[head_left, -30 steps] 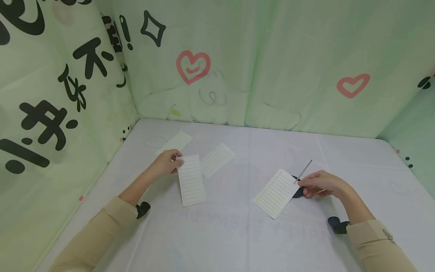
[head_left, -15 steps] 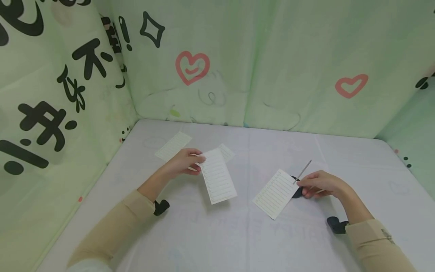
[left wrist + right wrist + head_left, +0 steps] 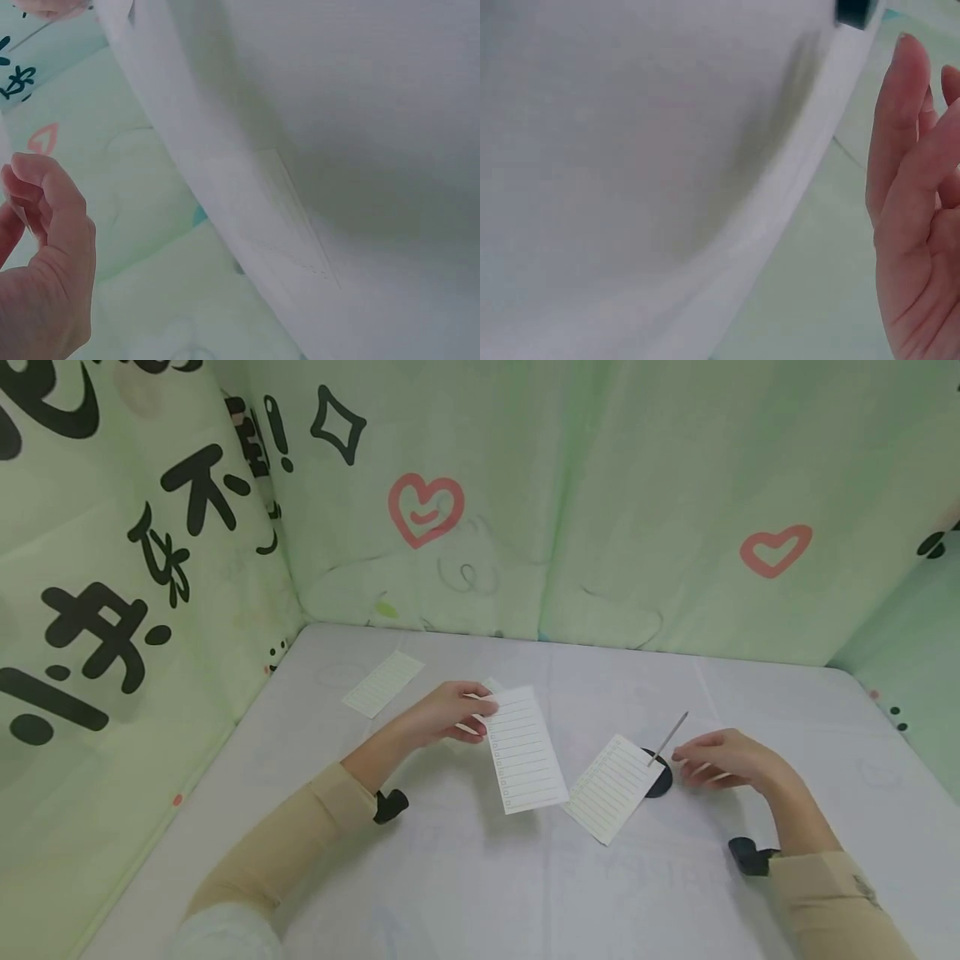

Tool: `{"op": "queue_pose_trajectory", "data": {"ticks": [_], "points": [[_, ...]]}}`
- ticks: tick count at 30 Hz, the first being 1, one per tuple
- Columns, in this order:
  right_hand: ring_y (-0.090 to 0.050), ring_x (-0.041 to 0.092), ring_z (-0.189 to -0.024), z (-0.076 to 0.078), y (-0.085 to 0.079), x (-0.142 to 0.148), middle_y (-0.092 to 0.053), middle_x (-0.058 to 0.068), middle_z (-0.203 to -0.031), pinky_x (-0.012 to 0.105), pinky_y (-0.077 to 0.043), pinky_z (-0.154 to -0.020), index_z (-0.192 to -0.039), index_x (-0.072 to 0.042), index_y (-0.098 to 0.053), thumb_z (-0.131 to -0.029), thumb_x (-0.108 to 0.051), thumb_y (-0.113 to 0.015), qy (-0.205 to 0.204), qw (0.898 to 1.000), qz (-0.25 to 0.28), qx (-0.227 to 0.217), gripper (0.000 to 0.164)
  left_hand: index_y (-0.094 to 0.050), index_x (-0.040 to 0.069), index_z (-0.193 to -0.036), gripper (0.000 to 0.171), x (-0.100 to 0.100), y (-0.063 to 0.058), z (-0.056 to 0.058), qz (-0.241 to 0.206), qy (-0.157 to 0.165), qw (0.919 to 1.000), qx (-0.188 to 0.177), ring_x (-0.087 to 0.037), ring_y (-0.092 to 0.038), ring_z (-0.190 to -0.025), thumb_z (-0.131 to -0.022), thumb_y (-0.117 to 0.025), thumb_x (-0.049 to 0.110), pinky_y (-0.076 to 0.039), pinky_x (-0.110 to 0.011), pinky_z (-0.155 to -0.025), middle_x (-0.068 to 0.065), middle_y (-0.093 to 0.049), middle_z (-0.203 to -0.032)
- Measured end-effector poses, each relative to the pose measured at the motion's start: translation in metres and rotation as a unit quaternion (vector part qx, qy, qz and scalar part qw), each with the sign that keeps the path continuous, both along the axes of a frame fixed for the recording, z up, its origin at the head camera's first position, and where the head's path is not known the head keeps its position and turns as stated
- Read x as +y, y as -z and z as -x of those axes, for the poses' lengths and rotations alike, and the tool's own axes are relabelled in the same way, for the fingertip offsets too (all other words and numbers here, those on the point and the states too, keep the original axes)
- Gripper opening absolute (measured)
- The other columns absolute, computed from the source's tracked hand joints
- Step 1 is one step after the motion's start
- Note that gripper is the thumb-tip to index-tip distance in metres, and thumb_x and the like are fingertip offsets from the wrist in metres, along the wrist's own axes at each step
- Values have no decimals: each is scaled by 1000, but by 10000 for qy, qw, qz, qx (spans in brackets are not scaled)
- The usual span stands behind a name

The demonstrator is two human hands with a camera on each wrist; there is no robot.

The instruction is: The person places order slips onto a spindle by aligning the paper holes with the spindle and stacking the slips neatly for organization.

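Note:
My left hand [image 3: 450, 714] pinches a lined white paper slip [image 3: 527, 752] by its upper left corner, above the table; in the left wrist view the hand [image 3: 52, 255] is at the left edge. To the right stands a bill spike, its thin metal pin [image 3: 674, 732] slanting up from a black round base [image 3: 662, 784]. Another lined slip [image 3: 609, 791] sits on the spike, pierced near its right corner. The held slip's lower right corner overlaps it in view. My right hand [image 3: 738, 762] hovers just right of the pin, fingers relaxed, holding nothing; its wrist view shows it too [image 3: 922, 210].
One lined slip [image 3: 384, 685] lies at the back left of the white-covered table [image 3: 465, 893]. Another slip [image 3: 491, 684] lies mostly hidden behind my left hand and the held slip. Green printed curtains [image 3: 637, 485] enclose the table's back and sides.
My left hand has carried its slip rightward from among the slips on the left toward the spike. My right hand has let go of the slip on the spike and drawn slightly right.

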State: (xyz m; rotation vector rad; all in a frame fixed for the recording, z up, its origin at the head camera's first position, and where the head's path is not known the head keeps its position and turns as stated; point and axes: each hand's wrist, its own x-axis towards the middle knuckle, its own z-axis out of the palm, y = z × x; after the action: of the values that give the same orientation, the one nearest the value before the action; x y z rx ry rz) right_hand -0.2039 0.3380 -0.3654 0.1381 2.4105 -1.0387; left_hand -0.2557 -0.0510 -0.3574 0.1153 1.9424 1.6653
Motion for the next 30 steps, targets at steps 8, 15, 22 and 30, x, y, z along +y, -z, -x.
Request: {"op": "queue_pose_trajectory", "data": {"ticks": [8,15,22,30], "points": [[-63,4,-78,-18,-56,4,-66,6,-97,21,-52,-68,-127,8,-41,-93,-43,-48,454,9885,-116,1435,62,-53,0,-113,28,16,-15,-6,-133,516,9983,223,-17,-57,-64,-89,-59,12,-54,-29,-65,-9,-62,-86],[-65,5,-76,-44,-87,-26,-65,-11,-84,22,-53,-65,-117,1,-50,-92,-31,-54,260,9727,536,2243,41,-52,0,-115,30,32,-24,-20,-93,999,9945,309,-16,-55,-62,-89,-59,12,-54,-30,-66,-8,-61,-86],[-65,17,-79,-49,-84,-64,-66,5,-89,30,-54,-66,-116,3,-54,-92,-27,-55,-374,9751,817,2028,38,-54,1,-111,26,46,-24,-31,-105,1348,9904,301,-17,-55,-61,-88,-60,11,-54,-30,-66,-7,-61,-87],[-64,23,-78,-40,-64,-86,-64,15,-90,35,-55,-65,-113,6,-56,-89,-27,-60,-543,9836,1174,1256,41,-55,1,-109,25,57,-22,-40,-62,1548,9876,250,-17,-55,-60,-86,-62,11,-54,-30,-63,-6,-61,-83]]}}
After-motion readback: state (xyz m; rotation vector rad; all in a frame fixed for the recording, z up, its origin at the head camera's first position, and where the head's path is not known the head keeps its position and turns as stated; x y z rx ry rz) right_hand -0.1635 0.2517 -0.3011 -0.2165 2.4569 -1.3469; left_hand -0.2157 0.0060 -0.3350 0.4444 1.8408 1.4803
